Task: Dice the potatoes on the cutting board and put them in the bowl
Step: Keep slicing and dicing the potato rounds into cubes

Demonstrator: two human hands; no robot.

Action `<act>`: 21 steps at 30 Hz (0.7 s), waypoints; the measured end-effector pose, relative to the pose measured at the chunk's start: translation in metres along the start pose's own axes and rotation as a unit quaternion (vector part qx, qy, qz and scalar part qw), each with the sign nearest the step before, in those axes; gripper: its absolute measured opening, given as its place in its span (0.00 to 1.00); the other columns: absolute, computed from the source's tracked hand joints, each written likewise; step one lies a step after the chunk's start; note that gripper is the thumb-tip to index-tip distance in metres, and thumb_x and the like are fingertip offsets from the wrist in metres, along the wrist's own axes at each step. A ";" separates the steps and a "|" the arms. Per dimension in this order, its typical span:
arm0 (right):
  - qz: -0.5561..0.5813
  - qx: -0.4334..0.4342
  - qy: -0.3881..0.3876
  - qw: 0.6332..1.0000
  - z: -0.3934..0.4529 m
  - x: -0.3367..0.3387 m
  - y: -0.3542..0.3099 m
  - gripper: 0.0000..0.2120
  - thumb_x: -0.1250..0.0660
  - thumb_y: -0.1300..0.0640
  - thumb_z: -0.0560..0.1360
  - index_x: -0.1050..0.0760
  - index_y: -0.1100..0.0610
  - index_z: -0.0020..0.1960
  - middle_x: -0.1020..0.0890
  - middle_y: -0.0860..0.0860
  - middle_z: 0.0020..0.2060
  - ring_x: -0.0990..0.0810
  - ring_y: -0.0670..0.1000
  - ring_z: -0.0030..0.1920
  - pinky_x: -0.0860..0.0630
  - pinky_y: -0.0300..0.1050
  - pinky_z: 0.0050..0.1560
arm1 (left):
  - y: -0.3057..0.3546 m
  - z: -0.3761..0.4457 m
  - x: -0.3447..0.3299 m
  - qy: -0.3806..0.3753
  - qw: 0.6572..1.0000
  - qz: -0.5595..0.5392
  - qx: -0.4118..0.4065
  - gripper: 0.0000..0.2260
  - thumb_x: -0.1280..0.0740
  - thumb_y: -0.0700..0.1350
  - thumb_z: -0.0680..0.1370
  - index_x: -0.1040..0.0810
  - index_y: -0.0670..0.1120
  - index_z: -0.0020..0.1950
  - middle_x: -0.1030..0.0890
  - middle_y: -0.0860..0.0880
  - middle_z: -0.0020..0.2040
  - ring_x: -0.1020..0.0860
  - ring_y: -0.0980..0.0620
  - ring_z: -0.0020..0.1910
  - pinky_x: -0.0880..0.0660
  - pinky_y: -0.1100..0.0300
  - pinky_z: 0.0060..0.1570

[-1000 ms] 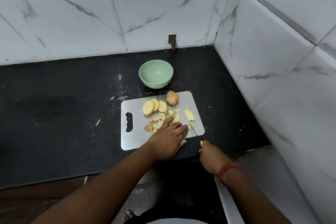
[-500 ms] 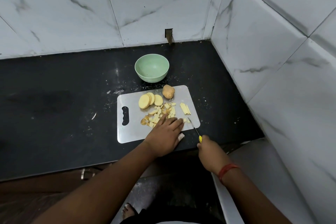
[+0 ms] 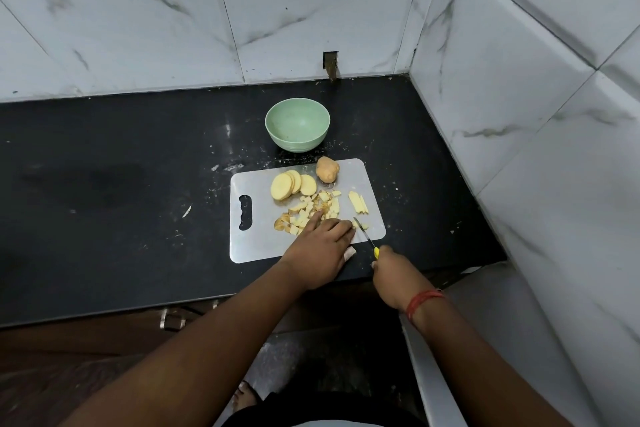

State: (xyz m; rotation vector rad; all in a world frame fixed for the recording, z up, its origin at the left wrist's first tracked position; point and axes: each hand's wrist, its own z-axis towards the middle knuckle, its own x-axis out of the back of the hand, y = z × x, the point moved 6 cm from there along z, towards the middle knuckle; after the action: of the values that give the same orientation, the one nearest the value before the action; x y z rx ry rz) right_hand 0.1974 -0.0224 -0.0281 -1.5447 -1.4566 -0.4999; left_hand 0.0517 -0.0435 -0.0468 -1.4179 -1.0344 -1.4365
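A steel cutting board (image 3: 258, 246) lies on the black counter. On it are round potato slices (image 3: 292, 185), an uncut potato piece with skin (image 3: 327, 169), a heap of diced bits (image 3: 311, 210) and a few strips (image 3: 358, 202). My left hand (image 3: 320, 248) rests flat on the board's near edge, fingers on the diced heap, pressing potato bits. My right hand (image 3: 393, 270) is shut on a yellow-handled knife (image 3: 365, 236), its blade tip down on the board beside my left fingertips. The green bowl (image 3: 297, 128) stands empty behind the board.
The black counter (image 3: 121, 201) stretches to the left, with crumbs around the board. Tiled walls close the back and the right side. A small hole (image 3: 330, 63) sits in the back wall. The counter's front edge runs just under my hands.
The view has shifted a little. Both hands stay near the board's front right, with the knife blade still by my left fingertips. The potato pieces lie as before.
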 end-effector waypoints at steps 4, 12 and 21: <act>-0.002 -0.008 -0.008 1.000 0.001 -0.003 -0.001 0.06 0.45 0.60 0.81 0.34 0.59 0.56 0.21 0.60 0.53 0.20 0.58 0.52 0.29 0.46 0.46 | 0.000 -0.001 -0.001 0.009 1.000 -0.005 0.006 0.26 0.51 0.57 0.85 0.32 0.44 0.78 0.29 0.47 0.73 0.32 0.45 0.73 0.45 0.40 0.78; -0.014 -0.018 -0.031 0.999 0.003 -0.006 -0.008 0.08 0.44 0.63 0.79 0.34 0.61 0.59 0.21 0.61 0.54 0.20 0.59 0.53 0.26 0.48 0.49 | 0.000 -0.013 -0.009 0.036 0.999 -0.015 0.019 0.27 0.51 0.56 0.86 0.30 0.42 0.77 0.28 0.46 0.74 0.32 0.45 0.74 0.42 0.41 0.78; -0.014 -0.010 -0.035 0.999 -0.013 -0.011 0.016 0.07 0.44 0.63 0.80 0.35 0.61 0.58 0.21 0.60 0.51 0.20 0.57 0.50 0.30 0.43 0.44 | 0.003 -0.015 -0.009 0.032 0.999 -0.010 0.036 0.28 0.52 0.58 0.85 0.31 0.42 0.77 0.29 0.46 0.74 0.34 0.46 0.75 0.43 0.38 0.77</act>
State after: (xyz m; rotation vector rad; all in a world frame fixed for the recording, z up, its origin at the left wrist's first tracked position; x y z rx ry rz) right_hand 0.2141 -0.0378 -0.0362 -1.5733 -1.5321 -0.4822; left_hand 0.0500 -0.0583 -0.0565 -1.3060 -1.0523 -1.4348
